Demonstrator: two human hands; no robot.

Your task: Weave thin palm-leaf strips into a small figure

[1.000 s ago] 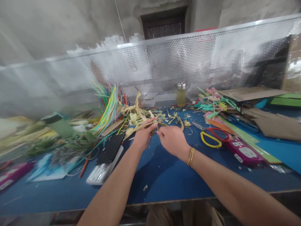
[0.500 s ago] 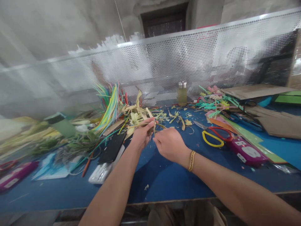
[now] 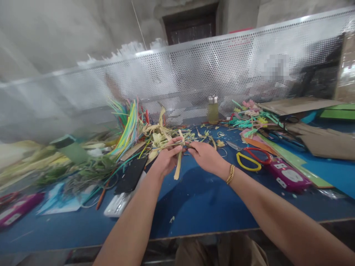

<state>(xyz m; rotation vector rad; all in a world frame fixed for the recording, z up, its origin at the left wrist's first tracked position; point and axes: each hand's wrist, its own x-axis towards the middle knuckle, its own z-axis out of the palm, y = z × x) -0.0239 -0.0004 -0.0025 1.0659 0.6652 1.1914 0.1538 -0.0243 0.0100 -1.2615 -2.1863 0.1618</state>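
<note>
near the middle of the frame the person is working a pale leaf strip (image 3: 177, 164) between both hands, just above the blue table (image 3: 194, 207). the left hand (image 3: 165, 159) is gripping the strip, with its loose end hanging down. the right hand (image 3: 206, 156) is pinching its upper part, fingers shut. the strip is looking thin, so any further bend is likely calling for a light, steady pinch. counting: one strip in hand, one pair of scissors (image 3: 251, 161) right of centre, one bottle (image 3: 213, 109) behind, one black phone (image 3: 131, 174) at left.
</note>
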